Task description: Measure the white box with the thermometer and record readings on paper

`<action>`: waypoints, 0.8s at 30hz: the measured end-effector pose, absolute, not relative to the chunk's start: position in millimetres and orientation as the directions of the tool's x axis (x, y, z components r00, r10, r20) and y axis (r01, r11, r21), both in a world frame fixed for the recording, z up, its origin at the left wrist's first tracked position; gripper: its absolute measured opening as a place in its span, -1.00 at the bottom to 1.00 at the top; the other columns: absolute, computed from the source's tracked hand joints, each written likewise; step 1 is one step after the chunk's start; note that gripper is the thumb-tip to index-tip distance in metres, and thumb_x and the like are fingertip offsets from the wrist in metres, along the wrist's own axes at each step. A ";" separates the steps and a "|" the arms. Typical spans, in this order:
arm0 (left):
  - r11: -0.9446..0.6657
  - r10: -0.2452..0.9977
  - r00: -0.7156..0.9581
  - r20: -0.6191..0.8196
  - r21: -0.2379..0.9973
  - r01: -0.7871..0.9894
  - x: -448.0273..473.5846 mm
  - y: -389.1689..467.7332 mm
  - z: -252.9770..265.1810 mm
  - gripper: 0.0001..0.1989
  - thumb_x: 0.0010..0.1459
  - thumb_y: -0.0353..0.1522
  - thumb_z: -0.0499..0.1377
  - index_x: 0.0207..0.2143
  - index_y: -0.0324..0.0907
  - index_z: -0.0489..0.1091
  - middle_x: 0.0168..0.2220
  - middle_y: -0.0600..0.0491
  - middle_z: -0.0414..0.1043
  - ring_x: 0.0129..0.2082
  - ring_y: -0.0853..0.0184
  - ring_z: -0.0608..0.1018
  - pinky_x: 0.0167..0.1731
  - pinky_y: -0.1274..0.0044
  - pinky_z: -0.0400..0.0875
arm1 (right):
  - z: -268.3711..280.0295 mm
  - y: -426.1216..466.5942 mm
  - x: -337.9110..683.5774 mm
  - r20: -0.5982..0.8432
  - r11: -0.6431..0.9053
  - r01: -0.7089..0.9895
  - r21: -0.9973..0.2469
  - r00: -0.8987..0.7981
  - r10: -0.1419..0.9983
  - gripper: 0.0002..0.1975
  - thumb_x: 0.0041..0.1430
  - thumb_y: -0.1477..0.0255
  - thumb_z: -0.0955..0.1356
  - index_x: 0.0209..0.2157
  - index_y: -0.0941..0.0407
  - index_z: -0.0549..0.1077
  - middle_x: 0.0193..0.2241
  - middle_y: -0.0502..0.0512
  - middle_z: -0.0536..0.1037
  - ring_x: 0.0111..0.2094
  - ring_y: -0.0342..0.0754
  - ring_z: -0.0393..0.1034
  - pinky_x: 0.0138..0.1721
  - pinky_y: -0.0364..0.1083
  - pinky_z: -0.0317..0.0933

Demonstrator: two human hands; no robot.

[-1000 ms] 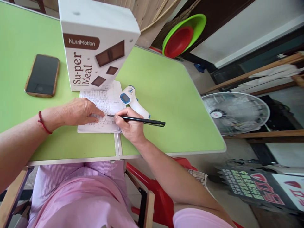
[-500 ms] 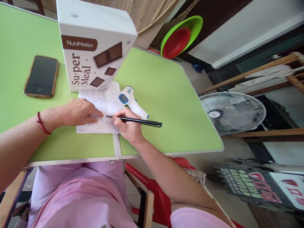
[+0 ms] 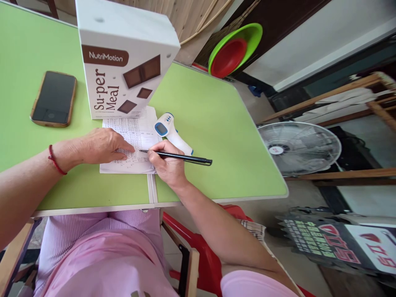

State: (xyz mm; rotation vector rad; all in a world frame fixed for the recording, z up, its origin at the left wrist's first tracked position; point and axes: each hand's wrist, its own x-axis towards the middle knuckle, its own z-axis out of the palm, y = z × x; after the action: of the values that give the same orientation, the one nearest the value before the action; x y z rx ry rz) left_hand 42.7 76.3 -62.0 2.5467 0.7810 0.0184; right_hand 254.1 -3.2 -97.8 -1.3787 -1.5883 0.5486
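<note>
Pen [image 3: 188, 159] glossy plast.; notepaper [image 3: 123, 168] matt. Far: carton [image 3: 116, 64], smth matt cardbd. L: phone [image 3: 54, 97], glossy glass, wood-look case [image 3: 48, 123]. R: thermometer [image 3: 177, 141], smth plast. Surface [image 3: 225, 132] smth, slight sheen.

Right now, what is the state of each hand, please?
Left hand: open, its fingers on the handwritten paper.
Right hand: closed, holding the black pen.

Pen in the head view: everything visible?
The pen is slim, black and glossy, apparently plastic, with what looks like a clip near its back end. The right hand grips it near the tip, which points left at the handwritten paper; contact is unclear. The barrel slants, its back end over the green tabletop.
</note>
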 end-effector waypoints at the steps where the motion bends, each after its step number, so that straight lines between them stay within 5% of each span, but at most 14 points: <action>1: -0.724 0.533 0.836 -0.126 0.443 0.529 42.7 76.2 -62.0 -0.70 0.23 -0.37 0.18 -0.01 -0.07 0.55 -0.15 0.03 0.61 -0.28 0.30 0.59 -0.33 0.59 0.34 | -97.7 -3.1 253.9 0.346 0.265 0.523 -0.810 0.062 0.936 -0.89 0.03 0.37 0.31 -0.53 0.06 0.36 -0.63 -0.10 0.40 -0.60 -0.18 0.21 -0.54 -0.15 0.17; 24: -0.727 0.536 0.835 -0.121 0.437 0.530 41.6 75.4 -62.2 -0.70 0.24 -0.38 0.18 0.00 -0.04 0.54 -0.17 0.06 0.61 -0.29 0.31 0.59 -0.33 0.58 0.32 | -100.8 -2.7 255.1 0.400 0.325 0.490 -0.809 0.052 0.915 -0.91 0.05 0.43 0.31 -0.52 0.07 0.33 -0.63 -0.12 0.37 -0.61 -0.20 0.19 -0.54 -0.16 0.15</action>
State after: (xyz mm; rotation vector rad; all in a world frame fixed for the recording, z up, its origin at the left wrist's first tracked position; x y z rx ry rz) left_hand 41.6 75.4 -62.2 2.5519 0.7883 0.0183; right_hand 255.1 -2.7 -100.8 -1.3094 -1.5887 0.5316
